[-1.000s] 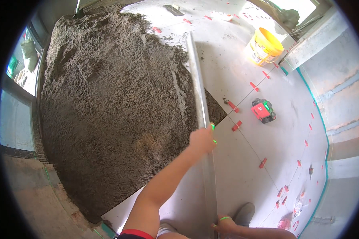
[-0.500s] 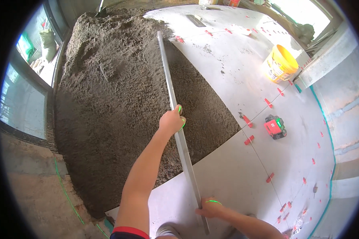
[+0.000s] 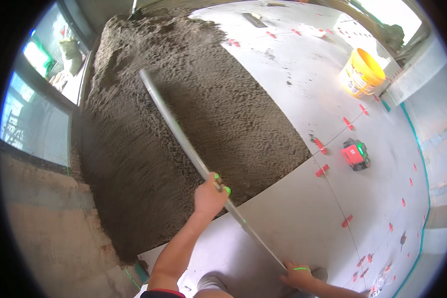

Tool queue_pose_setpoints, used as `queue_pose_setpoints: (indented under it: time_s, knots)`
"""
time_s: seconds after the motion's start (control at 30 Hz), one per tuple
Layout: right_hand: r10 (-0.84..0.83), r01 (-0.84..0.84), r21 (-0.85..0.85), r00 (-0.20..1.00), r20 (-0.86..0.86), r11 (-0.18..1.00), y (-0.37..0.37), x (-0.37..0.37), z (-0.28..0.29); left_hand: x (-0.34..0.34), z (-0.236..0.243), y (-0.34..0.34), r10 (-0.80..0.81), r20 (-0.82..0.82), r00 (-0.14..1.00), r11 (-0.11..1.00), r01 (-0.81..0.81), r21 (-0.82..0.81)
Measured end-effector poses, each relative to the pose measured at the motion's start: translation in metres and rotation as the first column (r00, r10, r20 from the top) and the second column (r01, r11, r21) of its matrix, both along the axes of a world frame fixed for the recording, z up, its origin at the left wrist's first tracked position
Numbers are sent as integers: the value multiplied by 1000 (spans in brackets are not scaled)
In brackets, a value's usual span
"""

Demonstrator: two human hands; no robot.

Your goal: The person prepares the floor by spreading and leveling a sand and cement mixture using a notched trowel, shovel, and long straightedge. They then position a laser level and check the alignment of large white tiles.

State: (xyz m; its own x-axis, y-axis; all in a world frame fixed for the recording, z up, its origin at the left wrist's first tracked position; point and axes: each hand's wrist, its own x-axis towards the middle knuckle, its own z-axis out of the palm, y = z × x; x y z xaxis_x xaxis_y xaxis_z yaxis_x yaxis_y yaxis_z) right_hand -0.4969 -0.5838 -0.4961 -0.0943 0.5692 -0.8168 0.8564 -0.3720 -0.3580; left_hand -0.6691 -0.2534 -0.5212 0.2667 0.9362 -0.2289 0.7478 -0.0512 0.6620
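A long metal screed bar [image 3: 176, 128] slants across a bed of grey-brown mortar [image 3: 134, 198], its far end pointing up and left. My left hand [image 3: 209, 198] is wrapped round the bar near the mortar's front edge, a green laser glow on its fingers. Lower right, my right hand [image 3: 297, 276] grips the bar's near end above pale floor tiles [image 3: 278, 213]; some of its fingers are hidden. The mortar right of the bar looks flatter, while toward the back left it stays heaped and rough.
Red levelling wedges [image 3: 322, 171] sit along the tile joints. A red laser level [image 3: 355, 154] and a yellow bucket [image 3: 355, 74] stand on the tiles at right. A notched trowel [image 3: 254, 20] lies at the back. A glazed frame [image 3: 37, 119] borders the left side.
The bar's far end has swung left and toward me across the mortar. My left hand has come nearer; my right hand has moved right and slightly closer to me. The view has shifted slightly.
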Motion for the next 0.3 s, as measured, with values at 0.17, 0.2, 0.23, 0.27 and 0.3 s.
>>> queue_pose_setpoints:
  time_s: [0.17, 0.2, 0.23, 0.27, 0.3]
  knots:
    - [-314, 324, 23, 894, 320, 946, -30, -34, 5, 74, 11, 12, -268, 93, 959, 963, 264, 47]
    - [-297, 301, 38, 904, 308, 953, -43, -37, -15, 89, 4, 16, -311, 84, 947, 949, 304, 90]
    - [-266, 277, 11, 909, 321, 961, -66, -34, -46, 108, -6, 20, -365, 94, 926, 927, 352, 129]
    - [-235, 256, -18, 913, 334, 967, -77, -29, -65, 124, -13, 27, -408, 31, 912, 908, 402, 119]
    - [-310, 309, 56, 893, 326, 949, -64, -30, -57, 131, -13, 36, -447, -36, 894, 889, 448, 98]
